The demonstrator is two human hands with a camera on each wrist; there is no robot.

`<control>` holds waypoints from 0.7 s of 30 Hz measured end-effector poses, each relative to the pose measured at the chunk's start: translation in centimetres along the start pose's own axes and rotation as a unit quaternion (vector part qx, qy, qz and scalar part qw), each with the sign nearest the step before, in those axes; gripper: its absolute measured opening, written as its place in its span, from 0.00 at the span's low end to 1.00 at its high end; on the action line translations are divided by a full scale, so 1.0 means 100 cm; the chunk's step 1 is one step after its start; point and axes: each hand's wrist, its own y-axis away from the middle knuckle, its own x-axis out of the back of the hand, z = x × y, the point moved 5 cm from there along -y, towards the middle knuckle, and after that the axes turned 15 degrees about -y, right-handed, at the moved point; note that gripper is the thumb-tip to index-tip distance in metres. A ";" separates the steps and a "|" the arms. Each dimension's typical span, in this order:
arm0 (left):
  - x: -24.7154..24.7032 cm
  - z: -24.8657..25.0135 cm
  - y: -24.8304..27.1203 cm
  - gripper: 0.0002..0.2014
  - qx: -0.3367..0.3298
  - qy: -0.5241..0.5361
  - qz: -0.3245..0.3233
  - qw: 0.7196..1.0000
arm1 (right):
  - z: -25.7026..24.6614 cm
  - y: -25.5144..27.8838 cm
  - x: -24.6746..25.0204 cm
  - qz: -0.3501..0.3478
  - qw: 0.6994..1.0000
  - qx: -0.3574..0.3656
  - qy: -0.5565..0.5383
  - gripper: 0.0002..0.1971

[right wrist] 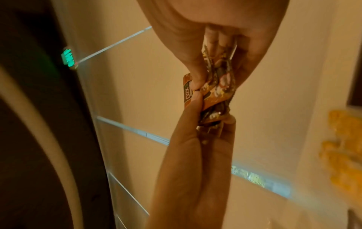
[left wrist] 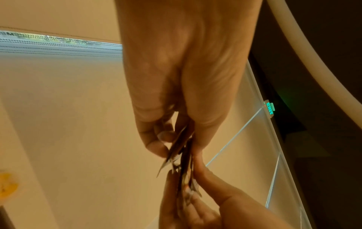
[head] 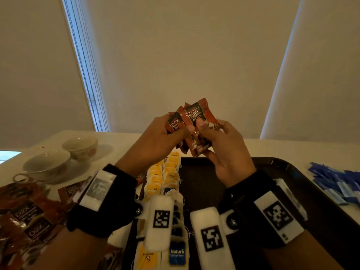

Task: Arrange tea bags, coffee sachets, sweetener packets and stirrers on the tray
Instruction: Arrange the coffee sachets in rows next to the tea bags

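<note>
- Both hands are raised above the tray (head: 303, 184); the left hand (head: 155, 137) and the right hand (head: 224, 145) pinch one fan of brown coffee sachets (head: 194, 121), at least three; the exact count is hidden by overlap.
- Two rows of tea bags (head: 167, 176) lie along the tray's 9 o'clock edge, partly hidden by the wrists.
- Loose sachets (head: 29, 217) at 8 o'clock, cut off by the frame.
- Two cups (head: 46, 162) at 10 o'clock.
- Blue packets (head: 335, 182) lie at 3 o'clock, off the tray; their count is unclear.
- The tray's dark middle lies bare.

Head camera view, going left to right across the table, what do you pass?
Loose coffee sachets → two bowls → rows of tea bags on the tray's left side → bare dark tray floor → blue packets off its right edge.
</note>
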 end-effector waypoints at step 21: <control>0.018 -0.038 -0.003 0.17 0.093 0.211 -0.018 0.973 | -0.034 -0.022 -0.004 -0.037 0.931 0.022 0.362 0.02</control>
